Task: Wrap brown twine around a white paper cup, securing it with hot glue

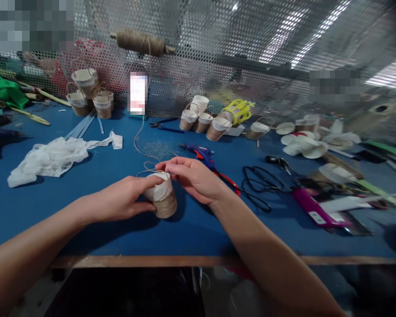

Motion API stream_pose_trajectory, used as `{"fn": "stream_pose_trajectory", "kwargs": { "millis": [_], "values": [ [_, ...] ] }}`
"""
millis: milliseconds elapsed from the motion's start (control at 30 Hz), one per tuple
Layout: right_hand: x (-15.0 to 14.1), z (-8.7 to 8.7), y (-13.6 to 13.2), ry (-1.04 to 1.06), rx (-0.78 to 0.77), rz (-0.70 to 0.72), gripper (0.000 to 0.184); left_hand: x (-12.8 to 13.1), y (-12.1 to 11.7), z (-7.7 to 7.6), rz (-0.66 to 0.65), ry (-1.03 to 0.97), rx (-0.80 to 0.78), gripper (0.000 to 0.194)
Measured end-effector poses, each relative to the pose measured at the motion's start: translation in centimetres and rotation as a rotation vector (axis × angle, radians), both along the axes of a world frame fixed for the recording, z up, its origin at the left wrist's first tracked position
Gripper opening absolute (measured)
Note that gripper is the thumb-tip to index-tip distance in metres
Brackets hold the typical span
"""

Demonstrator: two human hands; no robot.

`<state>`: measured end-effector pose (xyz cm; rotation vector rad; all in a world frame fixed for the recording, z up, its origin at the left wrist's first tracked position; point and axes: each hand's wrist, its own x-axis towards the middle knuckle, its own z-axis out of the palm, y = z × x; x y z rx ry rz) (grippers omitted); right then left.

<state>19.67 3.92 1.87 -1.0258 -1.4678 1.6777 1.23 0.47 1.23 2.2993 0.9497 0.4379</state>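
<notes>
Between my hands is a small white paper cup (166, 206), its lower part wrapped in brown twine. My left hand (128, 197) grips it from the left, thumb low on the side and fingers over the upper part. My right hand (193, 178) pinches the twine (147, 164) at the cup's far upper edge. That strand runs back across the table and up to a twine spool (140, 42) on a rod at the mesh panel. Just behind my right hand lies a blue hot glue gun (199, 152).
Twine-wrapped cups with handles stand at the back left (102, 105) and back centre (219, 127). White lace (49, 160) lies at left, pliers (168, 126) behind. Right are a black cable (262, 185), keys (280, 163) and a purple object (317, 207). The table's wooden edge (135, 261) is in front.
</notes>
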Motion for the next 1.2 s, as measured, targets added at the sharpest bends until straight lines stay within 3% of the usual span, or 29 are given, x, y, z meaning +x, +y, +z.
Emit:
{"fn": "stream_pose_trajectory", "kwargs": {
  "millis": [100,167,233,367,600,867,1033,1200],
  "values": [
    [0.6,0.6,-0.3,-0.072,0.284,0.039,0.012,-0.1,0.0,0.3,-0.004,-0.07,-0.1,0.039],
    [1.1,0.9,-0.3,-0.128,0.459,0.141,0.017,-0.2,0.0,0.5,-0.038,-0.129,-0.189,0.037],
    [1.4,1.1,0.0,-0.173,0.524,0.274,0.025,-0.3,0.0,0.7,-0.093,-0.179,-0.3,0.034],
    [1.4,0.9,0.4,-0.218,0.433,0.458,0.033,-0.4,0.0,1.0,-0.174,-0.25,-0.518,0.039],
    [1.6,0.5,-0.1,-0.137,0.376,0.329,0.015,-0.6,0.1,0.9,-0.141,-0.405,-0.799,0.034],
    [2.1,1.3,-0.1,-0.322,0.392,0.297,0.02,-1.0,0.5,0.5,-0.128,-0.476,-0.869,0.035],
    [2.2,1.3,0.0,-0.326,0.292,0.339,0.027,-1.0,0.7,0.2,-0.221,-0.558,-0.919,0.04],
    [2.5,1.4,-0.1,-0.369,0.199,0.375,0.026,-1.3,0.9,0.3,-0.211,-0.52,-0.868,0.038]
  ]
}}
